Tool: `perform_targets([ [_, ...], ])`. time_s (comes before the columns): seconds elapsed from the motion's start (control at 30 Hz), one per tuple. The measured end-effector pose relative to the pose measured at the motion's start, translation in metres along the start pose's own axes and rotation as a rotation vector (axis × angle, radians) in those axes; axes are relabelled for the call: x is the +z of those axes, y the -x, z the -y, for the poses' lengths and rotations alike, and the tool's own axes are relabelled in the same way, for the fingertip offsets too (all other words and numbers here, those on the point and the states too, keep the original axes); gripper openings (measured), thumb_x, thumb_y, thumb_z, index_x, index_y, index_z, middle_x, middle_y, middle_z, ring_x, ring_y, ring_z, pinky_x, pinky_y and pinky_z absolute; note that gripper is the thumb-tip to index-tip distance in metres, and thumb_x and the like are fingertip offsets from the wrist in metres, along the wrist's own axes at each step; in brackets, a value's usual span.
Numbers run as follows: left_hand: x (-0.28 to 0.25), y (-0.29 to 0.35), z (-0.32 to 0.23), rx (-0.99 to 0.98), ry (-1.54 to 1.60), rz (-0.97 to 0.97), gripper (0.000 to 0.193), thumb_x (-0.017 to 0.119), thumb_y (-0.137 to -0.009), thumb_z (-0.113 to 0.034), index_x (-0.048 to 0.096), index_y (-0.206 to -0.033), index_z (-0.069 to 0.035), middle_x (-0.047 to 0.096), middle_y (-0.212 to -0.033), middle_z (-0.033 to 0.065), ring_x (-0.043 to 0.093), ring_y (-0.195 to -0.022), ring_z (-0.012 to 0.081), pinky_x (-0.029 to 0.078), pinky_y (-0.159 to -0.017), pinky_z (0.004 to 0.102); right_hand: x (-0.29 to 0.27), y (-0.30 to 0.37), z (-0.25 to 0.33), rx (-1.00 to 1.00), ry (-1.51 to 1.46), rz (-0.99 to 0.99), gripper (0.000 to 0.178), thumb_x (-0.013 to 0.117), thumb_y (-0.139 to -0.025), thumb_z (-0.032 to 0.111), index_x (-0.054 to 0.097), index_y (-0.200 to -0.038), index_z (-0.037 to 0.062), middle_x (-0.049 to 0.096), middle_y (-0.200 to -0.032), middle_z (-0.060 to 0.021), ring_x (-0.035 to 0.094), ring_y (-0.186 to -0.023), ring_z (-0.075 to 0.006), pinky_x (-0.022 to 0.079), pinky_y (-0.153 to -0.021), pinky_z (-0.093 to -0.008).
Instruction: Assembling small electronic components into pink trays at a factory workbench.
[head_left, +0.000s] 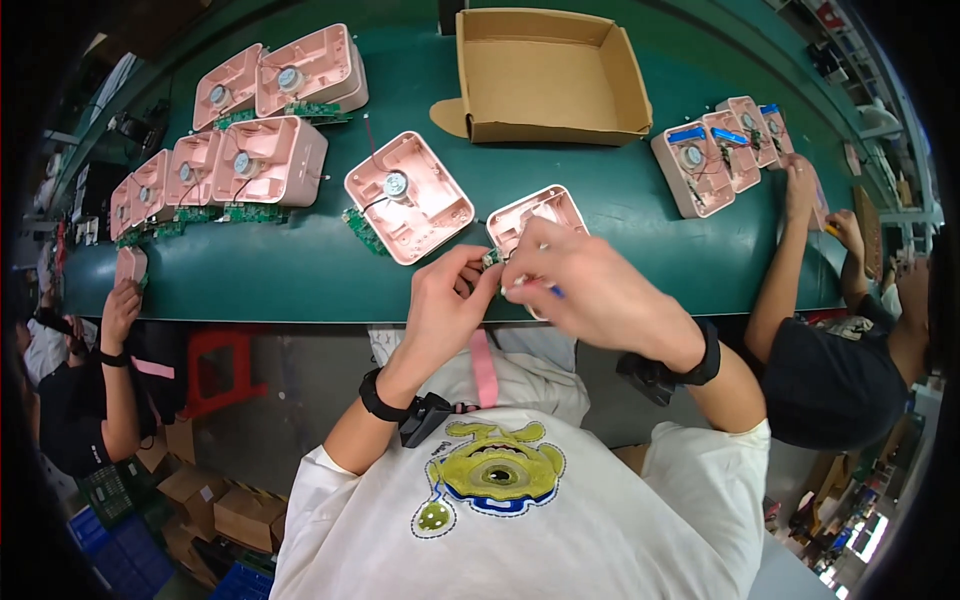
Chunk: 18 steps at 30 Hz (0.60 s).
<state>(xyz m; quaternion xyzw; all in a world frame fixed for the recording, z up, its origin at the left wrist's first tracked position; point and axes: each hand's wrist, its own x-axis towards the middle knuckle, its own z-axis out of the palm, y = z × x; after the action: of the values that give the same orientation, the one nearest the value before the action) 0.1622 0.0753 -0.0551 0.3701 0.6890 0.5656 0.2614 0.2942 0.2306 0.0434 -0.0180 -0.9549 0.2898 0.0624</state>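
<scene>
Pink plastic shell (535, 222) lies at the near edge of the green belt (300, 270), open side up, partly hidden behind both hands. Left hand (445, 305) curls shut, fingertips pinching a small green circuit board (491, 259) at the shell's near left corner. Right hand (585, 285) closes around a thin tool with a blue tip (553, 291), too covered to name, lying across the shell's near edge; right hand is nearer the shell. A second open shell with round motor (408, 196) sits just left, board at its edge. Counted: six shells grouped far left, four with blue parts far right (722, 155), one empty cardboard box (548, 75). Co-workers' arms on either side.
</scene>
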Motion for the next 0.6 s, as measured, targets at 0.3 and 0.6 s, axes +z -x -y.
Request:
perform_targets([
  [0.3,0.015,-0.024,-0.019,-0.009,-0.124,0.035,0.017,0.075,-0.095,-0.005,0.071,-0.106,0.007,0.067,-0.077,0.0057,0.058,-0.064,0.0076,0.047,-0.058,0.0234,-0.03,0.017,-0.024,0.535,-0.915,-0.175,0.013,0.077,-0.088,0.001,0.072,-0.099,-0.0031,0.071,-0.091,-0.0084,0.064,-0.078,-0.0072,0.053,-0.069,-0.0266],
  [0.6,0.025,-0.03,-0.022,0.21,-0.186,-0.07,0.018,0.077,-0.091,-0.002,0.074,-0.108,0.005,0.062,-0.077,0.0063,0.053,-0.06,0.0118,0.043,-0.052,0.0273,-0.015,0.006,-0.025,0.332,-0.053,-0.301,0.016,0.074,-0.083,0.001,0.076,-0.098,-0.0013,0.068,-0.084,-0.0148,0.066,-0.068,-0.0295,0.055,-0.067,-0.0382],
])
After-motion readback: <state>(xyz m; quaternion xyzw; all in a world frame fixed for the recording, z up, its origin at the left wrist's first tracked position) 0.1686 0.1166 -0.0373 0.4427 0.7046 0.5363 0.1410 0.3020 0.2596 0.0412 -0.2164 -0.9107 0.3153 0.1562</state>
